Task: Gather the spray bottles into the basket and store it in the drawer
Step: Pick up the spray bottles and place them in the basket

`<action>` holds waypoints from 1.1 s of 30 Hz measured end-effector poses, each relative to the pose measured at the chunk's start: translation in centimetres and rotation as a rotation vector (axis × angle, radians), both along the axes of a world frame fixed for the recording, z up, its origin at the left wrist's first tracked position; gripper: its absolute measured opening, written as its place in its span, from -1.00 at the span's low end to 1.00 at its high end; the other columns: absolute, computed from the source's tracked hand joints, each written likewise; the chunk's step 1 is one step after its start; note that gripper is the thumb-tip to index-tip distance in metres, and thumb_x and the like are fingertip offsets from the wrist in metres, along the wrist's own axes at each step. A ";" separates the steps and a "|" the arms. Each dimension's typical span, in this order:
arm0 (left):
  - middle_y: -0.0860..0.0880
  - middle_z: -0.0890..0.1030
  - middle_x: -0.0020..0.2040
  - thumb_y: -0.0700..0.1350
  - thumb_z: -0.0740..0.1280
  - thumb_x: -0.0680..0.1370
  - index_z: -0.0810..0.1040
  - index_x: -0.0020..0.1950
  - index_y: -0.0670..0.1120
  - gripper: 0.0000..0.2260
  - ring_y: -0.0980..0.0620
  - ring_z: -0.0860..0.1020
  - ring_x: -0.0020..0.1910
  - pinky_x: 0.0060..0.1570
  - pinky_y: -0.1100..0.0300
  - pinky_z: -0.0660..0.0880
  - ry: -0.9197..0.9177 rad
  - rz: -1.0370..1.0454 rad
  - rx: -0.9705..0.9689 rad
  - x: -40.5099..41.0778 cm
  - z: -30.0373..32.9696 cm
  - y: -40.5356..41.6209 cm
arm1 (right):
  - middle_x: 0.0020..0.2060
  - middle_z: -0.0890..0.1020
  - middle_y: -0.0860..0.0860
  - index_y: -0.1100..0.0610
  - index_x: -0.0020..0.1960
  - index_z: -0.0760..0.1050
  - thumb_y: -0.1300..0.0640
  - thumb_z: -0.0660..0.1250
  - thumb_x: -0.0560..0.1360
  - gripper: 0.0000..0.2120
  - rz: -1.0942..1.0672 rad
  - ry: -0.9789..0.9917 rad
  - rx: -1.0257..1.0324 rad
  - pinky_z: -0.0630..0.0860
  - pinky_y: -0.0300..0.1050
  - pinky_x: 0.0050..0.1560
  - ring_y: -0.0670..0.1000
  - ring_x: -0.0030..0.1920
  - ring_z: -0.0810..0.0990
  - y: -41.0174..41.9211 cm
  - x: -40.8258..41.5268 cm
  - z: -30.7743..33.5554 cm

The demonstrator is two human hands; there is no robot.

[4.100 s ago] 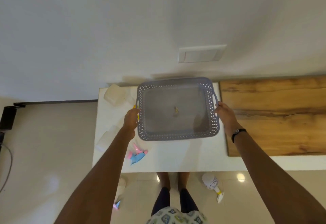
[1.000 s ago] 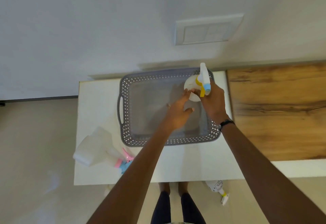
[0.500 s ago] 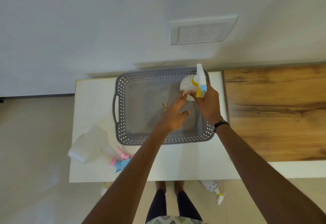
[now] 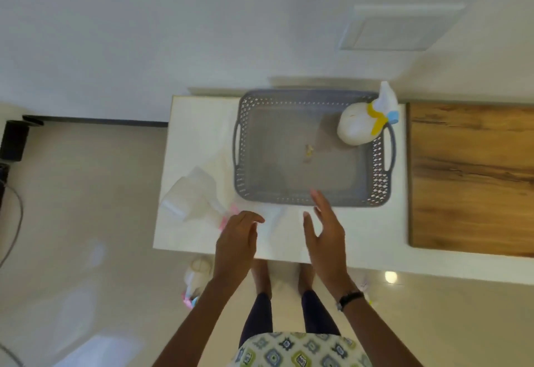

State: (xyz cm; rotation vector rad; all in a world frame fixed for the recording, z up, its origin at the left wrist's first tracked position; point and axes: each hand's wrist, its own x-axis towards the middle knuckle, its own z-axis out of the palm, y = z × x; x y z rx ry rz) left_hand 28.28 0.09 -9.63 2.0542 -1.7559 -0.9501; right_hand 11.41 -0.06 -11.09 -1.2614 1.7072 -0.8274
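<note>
While one spray bottle (image 4: 358, 128) stands in the basket (image 4: 245, 147) — both hands' (image 4: 235, 244) (image 4: 326, 239) grip apart, another bottle (image 4: 190, 196) beside.

Both forearms reaching forward from the near edge, roughly parallel. Left hand (image 4: 237, 242) empty, back up, fingers loosely bent and pointing far-right. Right hand (image 4: 326, 233) empty too, turned on edge, fingers straight and together, thumb spread toward the left. Dark band on right wrist.

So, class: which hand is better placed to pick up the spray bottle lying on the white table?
Left hand: it hovers open right beside the pink-triggered spray bottle; the right hand is farther.
</note>
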 end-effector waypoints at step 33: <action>0.34 0.33 0.22 -0.17 0.24 0.58 0.26 0.29 0.17 -0.63 0.57 0.26 0.20 0.39 0.29 0.03 0.403 -0.557 0.368 13.0 5.6 -5.9 | 0.38 0.43 -0.07 -0.16 0.39 0.22 0.16 0.36 0.50 -0.43 0.548 -0.081 0.074 0.39 -0.19 0.37 -0.04 0.37 0.43 -4.0 6.5 4.7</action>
